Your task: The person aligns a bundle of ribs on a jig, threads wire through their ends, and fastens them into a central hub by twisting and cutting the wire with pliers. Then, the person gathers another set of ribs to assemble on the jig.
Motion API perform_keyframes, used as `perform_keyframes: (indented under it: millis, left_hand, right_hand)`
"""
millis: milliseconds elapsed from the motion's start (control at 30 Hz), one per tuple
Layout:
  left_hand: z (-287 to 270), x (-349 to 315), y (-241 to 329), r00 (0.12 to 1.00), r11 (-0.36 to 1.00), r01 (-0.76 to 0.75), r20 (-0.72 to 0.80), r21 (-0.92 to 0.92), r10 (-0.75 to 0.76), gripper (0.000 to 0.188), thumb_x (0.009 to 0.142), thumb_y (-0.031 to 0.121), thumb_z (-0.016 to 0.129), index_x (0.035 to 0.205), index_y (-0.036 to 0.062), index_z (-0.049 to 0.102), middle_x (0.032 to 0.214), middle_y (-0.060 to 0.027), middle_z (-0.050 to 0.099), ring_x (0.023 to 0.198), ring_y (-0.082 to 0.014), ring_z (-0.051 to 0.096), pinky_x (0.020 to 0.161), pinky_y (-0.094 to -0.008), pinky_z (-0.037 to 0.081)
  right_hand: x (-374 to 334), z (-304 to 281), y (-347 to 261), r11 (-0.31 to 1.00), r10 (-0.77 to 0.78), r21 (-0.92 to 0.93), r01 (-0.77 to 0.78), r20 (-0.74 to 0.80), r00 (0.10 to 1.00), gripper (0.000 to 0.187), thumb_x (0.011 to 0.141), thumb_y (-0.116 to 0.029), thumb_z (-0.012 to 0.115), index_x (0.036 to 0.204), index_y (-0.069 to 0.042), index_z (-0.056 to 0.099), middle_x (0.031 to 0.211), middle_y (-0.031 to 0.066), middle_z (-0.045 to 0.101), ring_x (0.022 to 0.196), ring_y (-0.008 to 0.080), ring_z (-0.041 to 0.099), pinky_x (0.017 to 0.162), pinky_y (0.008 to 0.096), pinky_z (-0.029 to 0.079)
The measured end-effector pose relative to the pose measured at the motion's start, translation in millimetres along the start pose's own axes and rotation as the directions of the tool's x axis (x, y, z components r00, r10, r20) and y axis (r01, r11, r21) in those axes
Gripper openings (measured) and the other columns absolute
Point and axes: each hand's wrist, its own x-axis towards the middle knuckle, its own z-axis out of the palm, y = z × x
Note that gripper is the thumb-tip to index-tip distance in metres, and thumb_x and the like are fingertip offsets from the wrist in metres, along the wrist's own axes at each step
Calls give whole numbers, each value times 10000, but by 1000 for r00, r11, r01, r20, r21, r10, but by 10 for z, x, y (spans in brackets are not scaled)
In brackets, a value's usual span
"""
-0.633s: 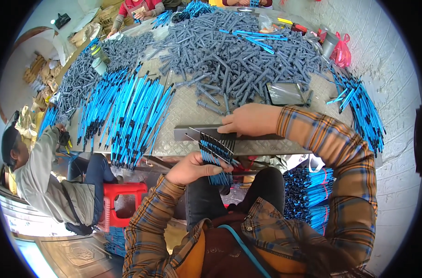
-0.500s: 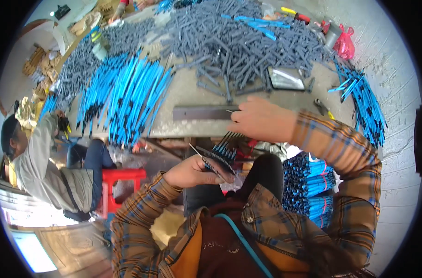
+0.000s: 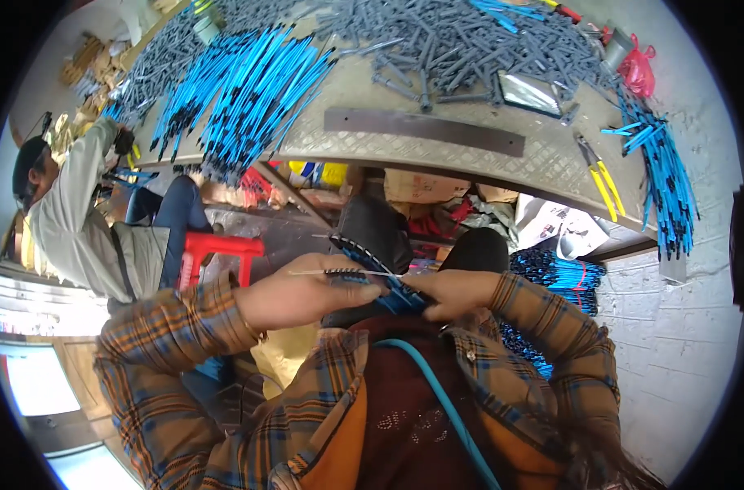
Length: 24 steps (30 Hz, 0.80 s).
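Observation:
Low over my lap, a bundle of blue rods with black ends (image 3: 400, 302) lies between my two hands. My left hand (image 3: 294, 292) is closed round its left side, thumb on top. My right hand (image 3: 457, 292) is closed at its right side, with its fingertips at the rods; part of its grip is hidden. A thin pale strip (image 3: 327, 272) runs across the bundle from hand to hand. The bundle's far edge shows as a dark, dotted curve. On the table beyond lies a flat dark bar (image 3: 425, 131), which neither hand touches.
Grey plastic plugs (image 3: 437, 49) are heaped across the table. Blue rods lie at left (image 3: 257, 98) and right (image 3: 666, 180). Yellow-handled pliers (image 3: 602, 180) and a shiny rectangular object (image 3: 528, 92) rest nearby. Tied rod bundles (image 3: 564, 278) stand below. A co-worker (image 3: 86, 196) sits left, near a red stool (image 3: 221, 249).
My right hand has come down from the dark bar to the bundle over my lap. My left hand has turned the bundle. The view has tilted downward, and more of the bar now shows.

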Motion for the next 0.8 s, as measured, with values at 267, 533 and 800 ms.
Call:
perform_keyframes:
  millis: [267, 533, 800]
  left_hand:
    - [329, 471, -155, 530, 520, -802, -51, 293, 846, 169, 792, 123, 623, 933, 31, 644, 1025, -147, 579, 922, -284, 568, 812, -316, 439]
    - [350, 708, -97, 672, 725, -612, -275, 315, 688, 97, 813, 96, 588, 839, 7, 616, 922, -129, 596, 824, -244, 579, 751, -303, 457]
    - [12, 839, -267, 840, 838, -538, -141, -93, 524, 248, 822, 83, 590, 1057, 8, 570, 956, -72, 589, 877, -170, 556, 828, -283, 423]
  right_hand:
    - [4, -35, -129, 995, 53, -81, -51, 28, 998, 507, 730, -310, 701, 1098, -11, 521, 962, 153, 602, 880, 246, 598, 742, 338, 464]
    - [143, 197, -346, 904, 50, 341, 258, -683, 729, 435, 722, -206, 728, 1058, -11, 535, 848, 65, 612, 766, 125, 578, 652, 286, 465]
    - [407, 183, -230, 773, 330, 594, 224, -677, 658, 244, 790, -190, 679, 929, -6, 600, 801, 13, 611, 726, 48, 530, 632, 228, 448]
